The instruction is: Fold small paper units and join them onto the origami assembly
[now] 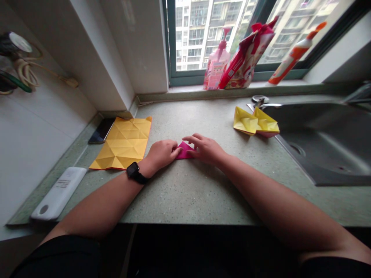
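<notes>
Worktop (185, 200), one, speckled grey-green, its front edge nearest the person; white oblong device (59, 194), one, flat at the near left corner, beside the left forearm; dark wristwatch (133, 170), one, worn on the left wrist.

Left hand (162, 152), fingers curled in, thumb and forefinger closed on the left corner of a folded magenta paper (183, 149); right hand (207, 148), loosely open, thumb against the paper's right side, forefinger reaching out above its peak; the paper itself, small and triangular as seen, lies at mid-worktop between the two hands, partly covered by their fingers.

Yellow creased sheet (124, 141), one, spread to the left of the hands, its near right corner close by the left wrist; dark phone (101, 130), one, at the sheet's left edge; metal sink (301, 164), one, set in at the right; yellow folded paper form (245, 122), two-peaked, beside the sink's far left corner, well apart from the right hand.

Window sill, left to right: pink pump bottle (216, 71); red bag (246, 58), upright portion leaning right in view; orange-and-white bottle (292, 60); window (194, 42) behind, buildings beyond.
</notes>
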